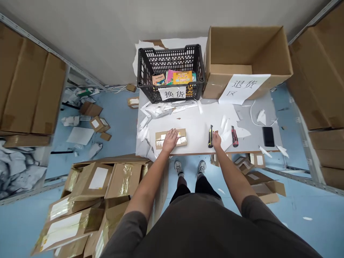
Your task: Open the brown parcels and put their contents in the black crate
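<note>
My left hand (170,139) lies on a small taped cardboard box (159,140) near the front of the table, its fingers stretched over the top. My right hand (216,139) is at a yellow-and-black utility knife (210,137), fingers curled against its right side. The hand partly hides the grip. To the right, a red-and-black utility knife (234,137) rests on the table beside torn white paper.
Behind stand a black crate (172,92) holding colourful booklets and a large open carton (225,86) with a paper sign. A phone (268,137) lies at the right of the table (193,118). Stacked cartons (91,182) crowd the left floor; opened boxes (264,186) lie below right.
</note>
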Demonstrator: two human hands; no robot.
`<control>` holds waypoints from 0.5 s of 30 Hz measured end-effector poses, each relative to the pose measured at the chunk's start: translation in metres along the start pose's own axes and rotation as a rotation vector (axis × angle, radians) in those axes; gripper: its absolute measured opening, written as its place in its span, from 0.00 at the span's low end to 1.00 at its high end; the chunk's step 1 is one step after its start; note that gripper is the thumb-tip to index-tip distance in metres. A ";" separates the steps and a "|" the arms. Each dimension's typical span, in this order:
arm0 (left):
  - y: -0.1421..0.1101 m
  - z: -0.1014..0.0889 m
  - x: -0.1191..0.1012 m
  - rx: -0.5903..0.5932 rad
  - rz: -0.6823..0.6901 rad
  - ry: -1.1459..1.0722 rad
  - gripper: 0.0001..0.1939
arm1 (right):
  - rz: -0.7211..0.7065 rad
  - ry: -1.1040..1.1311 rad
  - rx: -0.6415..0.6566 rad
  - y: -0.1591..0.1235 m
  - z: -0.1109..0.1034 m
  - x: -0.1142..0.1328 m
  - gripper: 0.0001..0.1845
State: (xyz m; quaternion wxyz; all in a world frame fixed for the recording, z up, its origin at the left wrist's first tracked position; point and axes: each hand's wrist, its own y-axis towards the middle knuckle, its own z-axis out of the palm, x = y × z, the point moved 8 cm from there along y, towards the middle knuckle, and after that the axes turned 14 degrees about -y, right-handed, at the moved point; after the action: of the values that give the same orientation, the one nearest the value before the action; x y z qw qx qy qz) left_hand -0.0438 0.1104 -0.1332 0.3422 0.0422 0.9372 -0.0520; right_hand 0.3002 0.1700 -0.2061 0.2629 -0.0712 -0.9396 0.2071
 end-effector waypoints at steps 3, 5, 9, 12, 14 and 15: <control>0.000 0.002 0.000 0.013 -0.013 0.024 0.24 | 0.112 -0.123 -0.257 0.016 -0.008 -0.021 0.28; 0.001 0.003 0.001 0.018 -0.023 0.033 0.25 | 0.114 -0.172 -0.335 0.015 -0.008 -0.021 0.25; -0.001 0.006 -0.002 -0.015 -0.068 0.049 0.26 | 0.108 -0.087 -0.221 -0.017 0.013 0.012 0.23; -0.004 0.006 -0.015 -0.082 -0.175 0.072 0.26 | -0.044 0.072 0.189 -0.058 0.062 0.074 0.18; -0.005 0.003 -0.026 -0.094 -0.273 0.089 0.28 | -0.083 0.091 0.245 -0.079 0.076 0.111 0.18; -0.005 0.001 -0.033 -0.090 -0.313 0.097 0.28 | -0.093 0.099 0.251 -0.086 0.080 0.126 0.20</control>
State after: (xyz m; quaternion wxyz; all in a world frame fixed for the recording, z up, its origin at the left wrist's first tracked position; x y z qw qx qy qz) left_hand -0.0192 0.1043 -0.1123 0.2859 -0.1172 0.9492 -0.0603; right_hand 0.1482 0.0946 -0.1730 0.3253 -0.0041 -0.8944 0.3069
